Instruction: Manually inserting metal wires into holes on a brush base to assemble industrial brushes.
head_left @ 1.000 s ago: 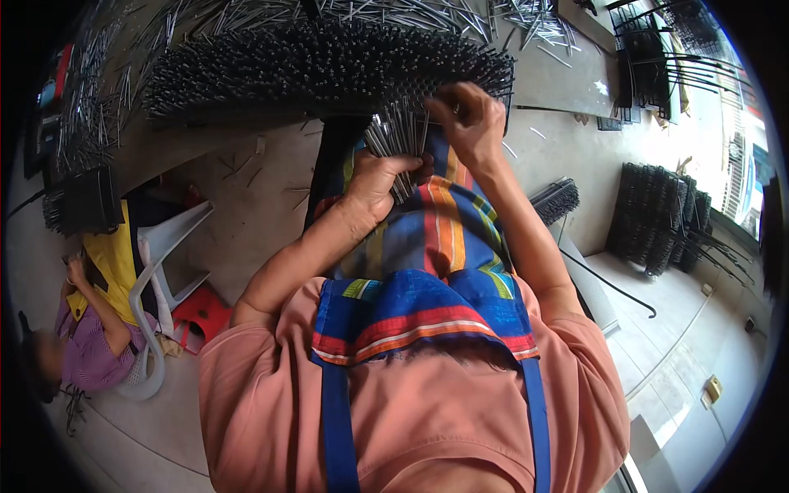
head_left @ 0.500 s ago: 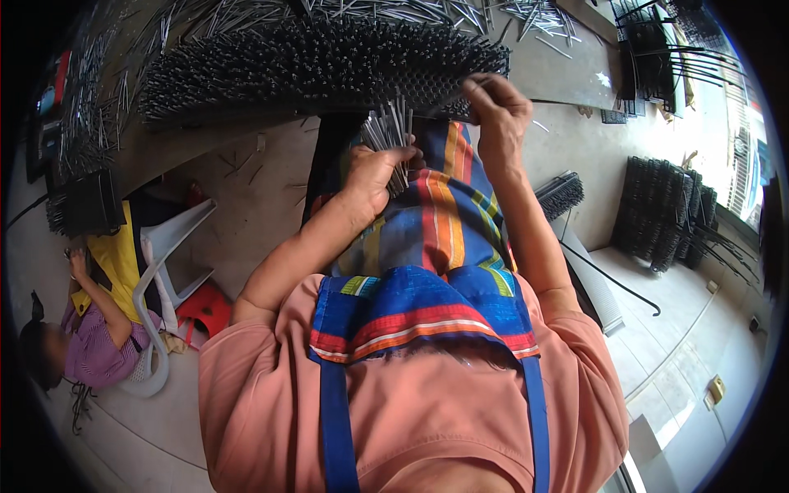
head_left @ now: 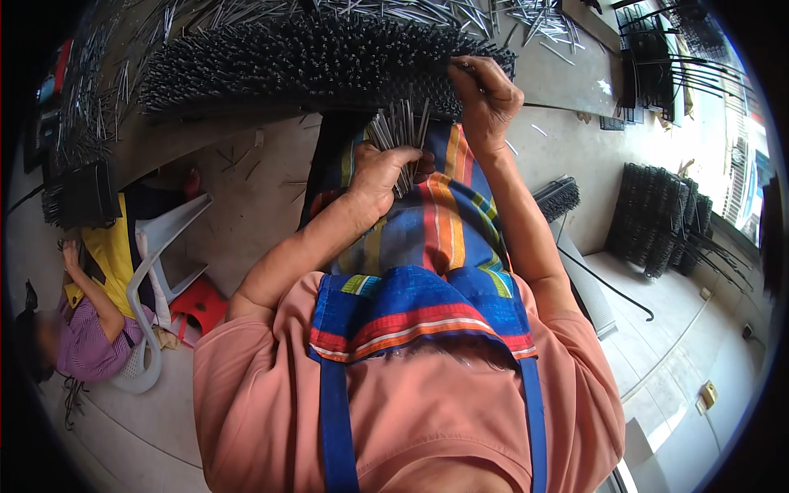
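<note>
Many thin, shiny grey strips (head_left: 399, 127) stood clutched in the left hand (head_left: 379, 174), their middles hidden. Beyond, the right hand (head_left: 491, 99) curled over a long, black, bristly block (head_left: 312, 62); I couldn't tell whether it held anything.

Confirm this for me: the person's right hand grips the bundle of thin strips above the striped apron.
Wrong hand: the head view shows the left hand gripping the bundle of thin strips above the striped apron. The right hand is at the right end of the black bristly block.
</note>
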`<state>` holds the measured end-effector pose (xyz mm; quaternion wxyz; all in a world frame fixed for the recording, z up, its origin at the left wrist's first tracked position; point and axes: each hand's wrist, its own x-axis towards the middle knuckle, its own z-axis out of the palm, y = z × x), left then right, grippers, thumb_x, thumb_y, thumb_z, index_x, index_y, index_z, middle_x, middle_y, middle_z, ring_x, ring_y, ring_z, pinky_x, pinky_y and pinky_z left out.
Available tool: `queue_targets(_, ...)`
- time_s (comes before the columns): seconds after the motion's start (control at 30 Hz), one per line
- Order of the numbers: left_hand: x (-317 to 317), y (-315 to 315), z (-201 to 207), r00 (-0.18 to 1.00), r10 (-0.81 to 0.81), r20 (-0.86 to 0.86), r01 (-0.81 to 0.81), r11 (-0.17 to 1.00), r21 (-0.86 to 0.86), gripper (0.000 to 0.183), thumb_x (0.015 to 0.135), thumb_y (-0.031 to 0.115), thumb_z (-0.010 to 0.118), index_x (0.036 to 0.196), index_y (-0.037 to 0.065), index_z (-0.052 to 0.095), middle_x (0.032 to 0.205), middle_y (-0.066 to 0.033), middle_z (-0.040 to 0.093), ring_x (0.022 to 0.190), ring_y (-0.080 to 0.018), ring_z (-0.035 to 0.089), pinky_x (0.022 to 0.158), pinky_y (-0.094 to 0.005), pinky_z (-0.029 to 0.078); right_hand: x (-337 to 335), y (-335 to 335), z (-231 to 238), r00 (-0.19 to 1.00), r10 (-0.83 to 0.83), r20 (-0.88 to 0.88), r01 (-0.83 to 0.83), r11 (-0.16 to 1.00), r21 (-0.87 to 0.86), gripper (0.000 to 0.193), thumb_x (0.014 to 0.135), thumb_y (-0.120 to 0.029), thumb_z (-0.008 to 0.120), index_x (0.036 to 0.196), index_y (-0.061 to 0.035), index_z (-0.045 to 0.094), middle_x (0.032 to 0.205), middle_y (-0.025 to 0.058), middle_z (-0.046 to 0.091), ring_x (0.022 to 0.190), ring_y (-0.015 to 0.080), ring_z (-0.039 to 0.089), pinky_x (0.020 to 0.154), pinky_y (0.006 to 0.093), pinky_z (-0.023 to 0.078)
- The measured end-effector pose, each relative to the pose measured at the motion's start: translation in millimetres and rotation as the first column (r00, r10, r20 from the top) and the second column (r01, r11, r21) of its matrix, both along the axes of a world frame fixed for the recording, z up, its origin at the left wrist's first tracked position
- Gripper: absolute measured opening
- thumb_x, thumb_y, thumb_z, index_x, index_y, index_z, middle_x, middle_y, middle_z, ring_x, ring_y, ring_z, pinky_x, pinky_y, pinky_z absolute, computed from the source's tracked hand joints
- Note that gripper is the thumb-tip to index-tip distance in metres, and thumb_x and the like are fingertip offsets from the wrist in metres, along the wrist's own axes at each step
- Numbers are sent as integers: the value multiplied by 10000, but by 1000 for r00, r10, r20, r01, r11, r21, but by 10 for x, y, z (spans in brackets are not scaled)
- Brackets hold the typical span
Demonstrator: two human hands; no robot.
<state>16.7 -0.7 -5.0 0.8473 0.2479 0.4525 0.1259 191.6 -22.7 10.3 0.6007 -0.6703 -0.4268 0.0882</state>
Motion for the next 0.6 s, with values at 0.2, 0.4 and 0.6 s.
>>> queue_targets(0.2, -14, 1, 12, 999, 38, 14, -37, 998, -45, 119, 779, -44, 666, 895, -64, 679, 800, -153, 708, 664, -230, 695, 592, -345, 580, -4, 41, -28, 985, 20, 169, -8, 997, -71, 119, 769, 44, 718, 882, 13, 698, 782, 50, 664, 665, 83, 590, 597, 221, 467)
queue_targets(0.4, -32, -11, -46, 1000, 3, 9, -2, 994, -113, 109, 797, -18, 666, 897, -58, 680, 805, -156, 707, 672, -236, 693, 604, -342, 575, -94, 75, 71, 970, -47, 239, 81, 987, -136, 112, 758, 2, 731, 866, -10, 704, 756, 81, 659, 661, 163, 642, 606, 263, 491)
queue_targets(0.6, -23, -12, -37, 999, 27, 40, -18, 979, -202, 127, 822, 8, 651, 935, -44, 673, 846, -148, 708, 733, -239, 695, 660, -351, 580, -40, 54, 51, 921, 17, 390, 110, 947, -303, 112, 781, -99, 735, 839, -10, 699, 727, 97, 644, 641, 191, 640, 603, 287, 487)
